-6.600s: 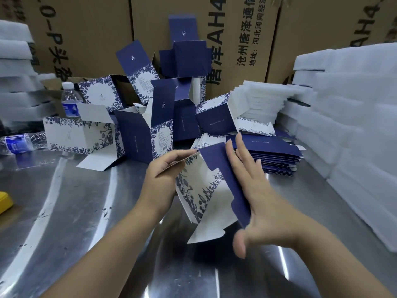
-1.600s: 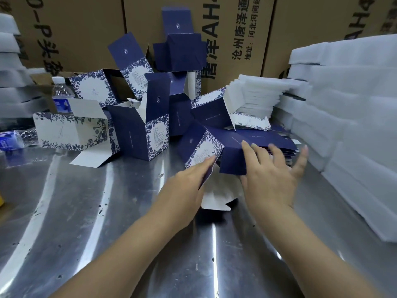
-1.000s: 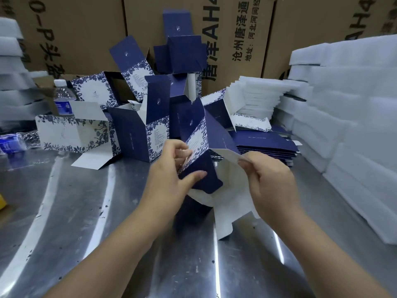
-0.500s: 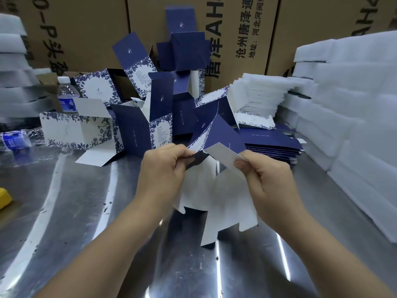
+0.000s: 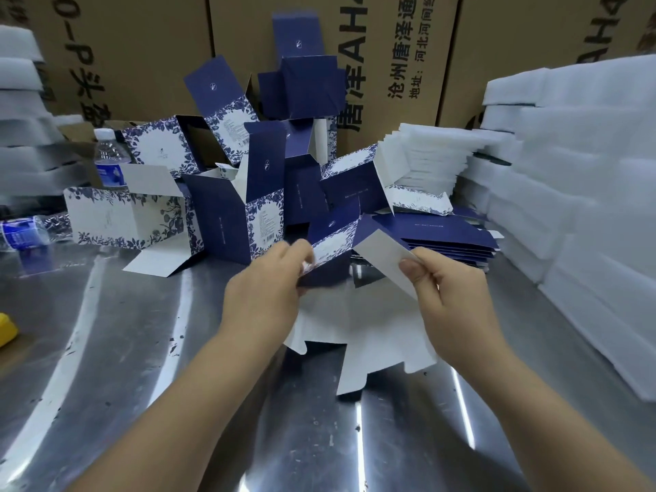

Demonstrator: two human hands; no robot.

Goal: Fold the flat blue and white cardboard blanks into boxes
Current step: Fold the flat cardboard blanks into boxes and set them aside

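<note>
One blank (image 5: 358, 324) is held up between both grips, half opened, with its white inner side facing the person and its cut tabs hanging below the wrists over the tabletop (image 5: 142, 385); whether the tabs touch the metal cannot be told. The left grip (image 5: 262, 296) is clenched on the blue and flowered panel (image 5: 333, 246), thumb and fingers pinching its near edge. The right grip (image 5: 451, 300) pinches a white flap (image 5: 385, 257) under the thumb, with the other fingers curled behind it.

Just beyond the right grip lies a stack of flat blanks (image 5: 451, 232), dark blue side up. Beyond the left grip stands a crowd of folded boxes (image 5: 230, 214), some upright with lids open, some tipped against each other. Behind the flat blanks sits a pile of thin white foam pads (image 5: 426, 158). Thick foam sheets (image 5: 585, 207) are stacked outward of the right grip, and more foam (image 5: 21, 136) outward of the left. An upright water bottle (image 5: 108, 161) and a lying bottle (image 5: 25, 234) are far outward of the left grip, with a yellow object (image 5: 6, 330) at the edge. Brown cartons (image 5: 142, 47) wall the back.
</note>
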